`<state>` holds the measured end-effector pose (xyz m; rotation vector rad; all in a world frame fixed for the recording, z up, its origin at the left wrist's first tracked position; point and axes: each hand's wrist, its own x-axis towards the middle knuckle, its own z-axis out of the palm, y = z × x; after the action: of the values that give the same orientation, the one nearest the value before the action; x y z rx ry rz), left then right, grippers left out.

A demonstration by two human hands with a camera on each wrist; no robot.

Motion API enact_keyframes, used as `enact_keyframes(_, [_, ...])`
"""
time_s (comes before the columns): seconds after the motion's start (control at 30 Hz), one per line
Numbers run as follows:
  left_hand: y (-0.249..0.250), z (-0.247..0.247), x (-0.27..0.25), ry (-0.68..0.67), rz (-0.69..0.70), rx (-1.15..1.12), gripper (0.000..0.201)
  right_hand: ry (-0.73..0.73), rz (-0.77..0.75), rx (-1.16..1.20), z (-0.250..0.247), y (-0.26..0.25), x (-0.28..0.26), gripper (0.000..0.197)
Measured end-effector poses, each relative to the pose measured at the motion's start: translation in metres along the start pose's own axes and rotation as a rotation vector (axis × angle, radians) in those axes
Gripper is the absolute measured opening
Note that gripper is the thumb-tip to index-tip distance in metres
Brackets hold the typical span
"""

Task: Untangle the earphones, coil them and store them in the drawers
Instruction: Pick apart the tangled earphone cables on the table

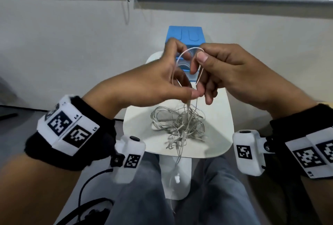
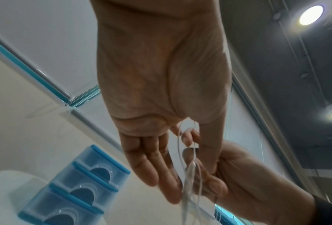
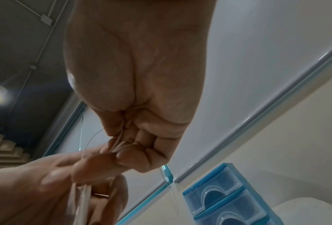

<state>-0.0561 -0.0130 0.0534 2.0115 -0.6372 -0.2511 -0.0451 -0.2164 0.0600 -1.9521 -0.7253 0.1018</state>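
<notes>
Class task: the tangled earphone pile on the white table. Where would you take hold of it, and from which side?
Probably grip a loose outer loop on the tangle, coming from above: the pile lies flat on the white table, its centre knotted, with loops standing free at the edges.

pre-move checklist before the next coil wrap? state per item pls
1. Left hand pinches the earphone cable: ok.
2. Right hand grips the loop: ok.
3. Loop formed between the hands: ok.
4. Cable free of the tangled pile on the white table: not ok, strands run down into it.
5. Earbud end hangs free below the table edge: ok.
6. Blue drawers open: cannot tell.
</notes>
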Motion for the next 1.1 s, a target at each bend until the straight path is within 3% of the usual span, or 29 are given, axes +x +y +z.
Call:
enact_keyframes(0.07, [-0.001,0.007,0.004,-0.009,-0.006,0.023,0.05,0.016,0.008,-0.02,0.0,0.003,0.005,0.036])
enact_keyframes(0.17, [-0.001,0.005,0.009,0.083,-0.016,0.077,0.041,0.105,0.041,-0.068,0.0,0.011,0.009,0.036])
enact_keyframes(0.3, [-0.002,0.003,0.012,0.11,-0.023,0.084,0.038,0.193,0.105,0.0,0.001,0.023,0.004,0.016])
enact_keyframes(0.63, [-0.008,-0.002,0.011,0.141,-0.023,-0.127,0.04,-0.009,0.142,0.215,0.017,0.038,-0.005,0.063])
enact_keyframes(0.73, [-0.011,-0.007,0.008,0.141,-0.022,-0.178,0.045,0.009,0.144,0.212,0.015,0.043,-0.005,0.061])
enact_keyframes(0.8, [-0.014,-0.012,0.005,0.146,-0.048,-0.244,0.047,0.056,0.161,0.181,0.008,0.045,-0.008,0.048])
enact_keyframes(0.93, [-0.021,-0.019,-0.005,-0.016,-0.138,-0.231,0.042,0.166,0.14,0.02,-0.008,0.033,-0.014,0.012])
enact_keyframes(1.03, [-0.025,-0.018,-0.009,-0.137,-0.156,-0.177,0.031,0.242,0.109,-0.019,-0.016,0.02,-0.015,0.024])
enact_keyframes(1.1, [-0.022,-0.019,-0.011,-0.156,-0.15,-0.157,0.034,0.261,0.089,-0.059,-0.017,0.014,-0.012,0.027])
